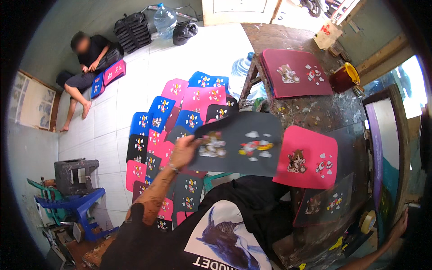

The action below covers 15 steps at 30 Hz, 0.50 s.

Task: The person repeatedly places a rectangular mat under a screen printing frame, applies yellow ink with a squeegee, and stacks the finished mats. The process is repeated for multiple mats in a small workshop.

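Note:
My left hand [183, 152] pinches the left edge of a dark grey flat sheet [231, 164] with rounded corners, printed with a kitten and a rocket. The sheet hangs level in front of me and looks slightly blurred. Its right end meets a pink sheet [310, 139] with similar prints, at the table's edge. Below that lies another dark printed sheet [324, 217]. At the far right my right hand [398, 225] is closed at the lower outer side of a wooden-framed printing screen [403, 135], which stands tilted up; its fingertips are partly hidden.
Several blue, pink and black printed sheets [148, 146] cover the floor at left. On the paint-stained table [310, 112] are a maroon stack [288, 87] and a paint tub [342, 81]. A person [92, 56] sits by the wall. Blue plastic stool [85, 204] stands lower left.

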{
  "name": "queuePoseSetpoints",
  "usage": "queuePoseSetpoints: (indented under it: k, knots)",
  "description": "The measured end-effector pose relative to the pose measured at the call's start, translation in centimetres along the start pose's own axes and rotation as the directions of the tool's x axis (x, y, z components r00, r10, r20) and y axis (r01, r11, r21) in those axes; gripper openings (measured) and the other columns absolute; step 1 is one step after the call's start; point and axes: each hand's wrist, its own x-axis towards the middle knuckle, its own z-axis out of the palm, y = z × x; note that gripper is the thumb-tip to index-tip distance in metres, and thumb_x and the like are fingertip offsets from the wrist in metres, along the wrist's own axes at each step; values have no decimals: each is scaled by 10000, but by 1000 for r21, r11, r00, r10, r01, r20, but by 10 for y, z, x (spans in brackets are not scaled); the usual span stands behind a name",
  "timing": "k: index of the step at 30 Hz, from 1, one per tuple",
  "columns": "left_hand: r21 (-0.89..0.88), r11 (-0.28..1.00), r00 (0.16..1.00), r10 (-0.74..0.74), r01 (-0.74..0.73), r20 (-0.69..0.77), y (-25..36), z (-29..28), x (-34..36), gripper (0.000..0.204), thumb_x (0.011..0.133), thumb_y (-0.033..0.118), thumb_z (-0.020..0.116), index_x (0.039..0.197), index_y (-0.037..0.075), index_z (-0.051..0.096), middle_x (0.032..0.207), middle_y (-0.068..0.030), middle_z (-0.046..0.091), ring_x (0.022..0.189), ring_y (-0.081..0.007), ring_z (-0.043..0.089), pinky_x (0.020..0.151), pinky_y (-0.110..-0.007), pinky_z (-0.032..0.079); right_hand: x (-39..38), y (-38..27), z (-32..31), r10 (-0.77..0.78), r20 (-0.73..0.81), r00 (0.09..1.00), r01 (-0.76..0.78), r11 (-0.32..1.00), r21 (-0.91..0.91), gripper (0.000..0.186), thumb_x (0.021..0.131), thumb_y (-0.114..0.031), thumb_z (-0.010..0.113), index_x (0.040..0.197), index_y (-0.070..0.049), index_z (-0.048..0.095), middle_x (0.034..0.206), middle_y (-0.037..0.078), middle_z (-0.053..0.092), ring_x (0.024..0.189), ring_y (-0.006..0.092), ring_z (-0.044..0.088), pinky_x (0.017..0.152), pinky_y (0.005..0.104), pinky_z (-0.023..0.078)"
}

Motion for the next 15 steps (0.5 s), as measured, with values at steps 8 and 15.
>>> queuePoseSetpoints:
  k: [8,15]
  knots:
    - [-127,884,834,-466,450,-294,-219,-66,-25,224,980,109,653,766,49,623,674,46,521,615,-58,475,513,-310,368,-31,-29,-17,-29,0,1000,28,974,-223,537,1085,-414,408,1425,-39,585,1415,163,608,1320,302,558,1101,399,420]
    - [-273,780,579,-608,563,-543,-372,-7,77,126,839,64,685,832,-50,631,710,-111,601,521,-170,550,413,-375,379,-85,-156,2,-8,-152,988,-48,930,-365,483,1044,-442,513,1166,-39,750,1013,210,738,881,308,689,825,450,523]
